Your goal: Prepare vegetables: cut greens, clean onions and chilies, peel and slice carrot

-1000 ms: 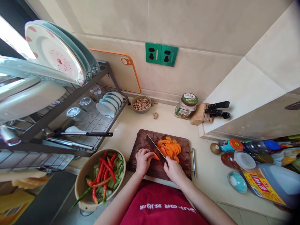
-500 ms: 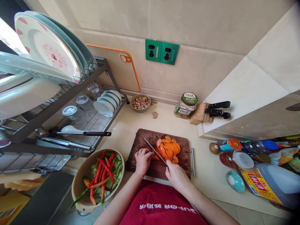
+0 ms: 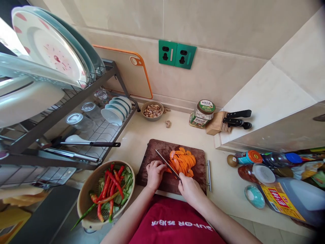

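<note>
The right hand (image 3: 190,189) gripped a broad steel kitchen knife (image 3: 168,164), its handle hidden inside the closed fingers. Curled left hand (image 3: 154,173) fingers pinned an orange carrot stub (image 3: 168,170), mostly hidden beneath them, on the dark wooden chopping board (image 3: 157,154). Cut orange carrot slices (image 3: 183,161) lay piled just beyond the blade.

Beige tiled wall (image 3: 215,20), green sockets (image 3: 177,54).

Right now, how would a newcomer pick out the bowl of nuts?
Start at the green wall sockets on the tiled wall. Directly below, on the counter beside the dish rack, sits the small bowl of nuts: brown contents, unlike the stacked pale-blue bowls in the rack.
</note>
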Tool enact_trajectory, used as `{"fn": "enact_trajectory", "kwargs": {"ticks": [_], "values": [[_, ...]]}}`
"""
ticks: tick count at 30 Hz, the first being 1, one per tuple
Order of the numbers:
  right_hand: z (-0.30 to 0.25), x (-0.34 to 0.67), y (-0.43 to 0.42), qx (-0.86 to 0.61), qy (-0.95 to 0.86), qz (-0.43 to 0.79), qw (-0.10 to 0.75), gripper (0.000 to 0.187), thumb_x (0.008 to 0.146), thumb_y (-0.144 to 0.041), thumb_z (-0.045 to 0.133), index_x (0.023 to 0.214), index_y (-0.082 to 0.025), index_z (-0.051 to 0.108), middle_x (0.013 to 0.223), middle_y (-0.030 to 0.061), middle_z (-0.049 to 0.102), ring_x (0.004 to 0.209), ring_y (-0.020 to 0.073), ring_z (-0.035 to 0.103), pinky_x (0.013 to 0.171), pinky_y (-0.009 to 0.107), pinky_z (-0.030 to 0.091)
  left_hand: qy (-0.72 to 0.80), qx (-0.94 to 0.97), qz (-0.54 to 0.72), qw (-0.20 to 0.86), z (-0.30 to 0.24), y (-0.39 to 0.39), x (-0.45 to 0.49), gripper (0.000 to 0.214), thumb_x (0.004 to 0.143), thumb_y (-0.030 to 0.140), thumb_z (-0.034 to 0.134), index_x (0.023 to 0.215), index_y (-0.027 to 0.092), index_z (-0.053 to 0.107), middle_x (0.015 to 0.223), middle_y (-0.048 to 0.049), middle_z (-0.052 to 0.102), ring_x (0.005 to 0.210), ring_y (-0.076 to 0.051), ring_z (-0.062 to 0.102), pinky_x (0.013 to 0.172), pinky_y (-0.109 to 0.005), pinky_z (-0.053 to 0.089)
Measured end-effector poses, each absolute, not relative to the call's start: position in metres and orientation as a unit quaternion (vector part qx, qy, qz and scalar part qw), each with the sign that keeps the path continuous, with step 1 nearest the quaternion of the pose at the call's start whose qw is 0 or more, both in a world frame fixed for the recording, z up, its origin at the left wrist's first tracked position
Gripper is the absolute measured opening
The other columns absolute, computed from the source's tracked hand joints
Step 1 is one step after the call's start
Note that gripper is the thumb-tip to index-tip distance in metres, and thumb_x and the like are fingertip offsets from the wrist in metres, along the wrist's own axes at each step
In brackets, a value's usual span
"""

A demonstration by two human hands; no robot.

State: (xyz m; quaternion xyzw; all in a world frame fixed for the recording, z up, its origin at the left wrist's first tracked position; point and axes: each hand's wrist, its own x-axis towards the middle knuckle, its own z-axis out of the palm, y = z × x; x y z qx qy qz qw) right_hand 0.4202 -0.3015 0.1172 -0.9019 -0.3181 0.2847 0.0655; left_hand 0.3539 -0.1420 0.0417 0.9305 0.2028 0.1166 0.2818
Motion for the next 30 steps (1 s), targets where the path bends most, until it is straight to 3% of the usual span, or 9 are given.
{"fn": "enact_trajectory", "kwargs": {"ticks": [4,12,30], "values": [[0.103,0.420,-0.289,-0.909,-0.299,0.284,0.061,0.018,0.086,-0.021,0.037,0.095,-0.018,0.052,0.078,0.0087,0.067,0.068,0.0188,0.063,0.054,0.025,0.031,0.202,0.927,0.119,0.291,0.042,-0.141,0.353,0.014,0.080,0.026,0.058,0.082,0.034,0.070,0.083,-0.0007,0.063,0.090,-0.019,0.049,0.078,-0.036,0.029],[0.119,0.421,-0.301,-0.900,-0.329,0.276,0.068,0.016,0.085,-0.022,0.037,0.092,-0.020,0.051,0.073,0.0046,0.066,0.063,0.0163,0.062,0.052,0.024,0.028,0.205,0.923,0.130,0.297,0.041,-0.141,0.352,0.012,0.079,0.026,0.059,0.075,0.029,0.069,0.081,-0.0013,0.062,0.089,-0.019,0.050,0.079,-0.036,0.029],[0.109,0.418,-0.288,-0.906,-0.310,0.285,0.050,0.018,0.085,-0.020,0.037,0.094,-0.018,0.052,0.078,0.0078,0.067,0.068,0.0176,0.062,0.055,0.025,0.031,0.201,0.922,0.142,0.298,0.038,-0.137,0.350,0.011,0.079,0.026,0.059,0.075,0.027,0.069,0.079,-0.0014,0.060,0.087,-0.018,0.049,0.077,-0.033,0.033]]}}
